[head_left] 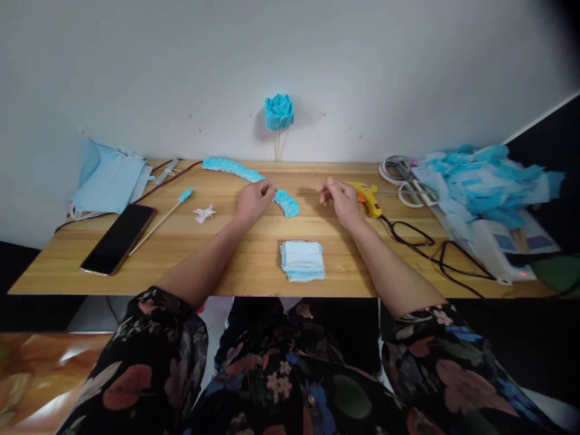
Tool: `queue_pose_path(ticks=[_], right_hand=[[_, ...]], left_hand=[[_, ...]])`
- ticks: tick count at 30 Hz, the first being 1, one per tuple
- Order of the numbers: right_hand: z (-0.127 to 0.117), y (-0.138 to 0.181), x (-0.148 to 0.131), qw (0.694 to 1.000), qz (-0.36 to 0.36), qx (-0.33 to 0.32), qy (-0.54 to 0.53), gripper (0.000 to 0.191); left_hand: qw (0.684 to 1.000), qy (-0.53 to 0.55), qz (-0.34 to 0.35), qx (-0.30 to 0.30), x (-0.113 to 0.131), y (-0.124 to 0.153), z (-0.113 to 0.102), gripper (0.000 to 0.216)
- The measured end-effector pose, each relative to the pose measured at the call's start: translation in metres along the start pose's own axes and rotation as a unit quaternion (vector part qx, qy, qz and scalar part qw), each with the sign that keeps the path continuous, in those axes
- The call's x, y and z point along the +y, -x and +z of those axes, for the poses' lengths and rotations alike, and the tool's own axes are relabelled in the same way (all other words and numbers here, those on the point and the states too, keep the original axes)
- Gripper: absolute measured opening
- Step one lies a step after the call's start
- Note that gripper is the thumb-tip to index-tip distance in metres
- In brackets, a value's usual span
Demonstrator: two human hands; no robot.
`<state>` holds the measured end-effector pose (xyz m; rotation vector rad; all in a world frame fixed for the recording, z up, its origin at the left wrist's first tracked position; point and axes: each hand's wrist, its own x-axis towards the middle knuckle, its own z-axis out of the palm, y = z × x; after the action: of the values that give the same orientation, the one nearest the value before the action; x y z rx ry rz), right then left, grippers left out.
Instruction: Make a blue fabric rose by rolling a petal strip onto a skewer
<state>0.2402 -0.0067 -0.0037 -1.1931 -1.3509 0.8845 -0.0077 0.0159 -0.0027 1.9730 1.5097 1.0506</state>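
My left hand point(255, 203) is closed in a pinch over a curved row of overlapping folded blue pieces point(229, 165). Whatever its fingertips hold, if anything, is too small to make out. Across a gap of bare wood, my right hand point(341, 199) hovers with its fingers curled in and the thumb near the index finger; its grip cannot be made out. Just beyond that hand lies a yellow glue gun point(372, 202). Between my forearms sits a stack of light blue and white fabric squares point(302, 261).
A blue fabric rose point(279, 112) on sticks stands against the wall. To the left are face masks point(113, 178), a phone point(119, 240), a blue-tipped stick point(158, 226) and a white scrap point(204, 213). Scissors point(410, 181), blue scraps point(489, 181), a black cable point(414, 244) and a power strip point(498, 251) lie right.
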Motion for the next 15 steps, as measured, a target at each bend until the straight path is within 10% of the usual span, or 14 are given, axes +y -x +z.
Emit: queue_pose_path(ticks=[15], right_hand=[[0.005,0.025,-0.042,0.994,-0.092,-0.057,-0.003,0.052]], left_hand=[[0.999,-0.005,-0.017,-0.043,0.004,0.003,0.000,0.043]])
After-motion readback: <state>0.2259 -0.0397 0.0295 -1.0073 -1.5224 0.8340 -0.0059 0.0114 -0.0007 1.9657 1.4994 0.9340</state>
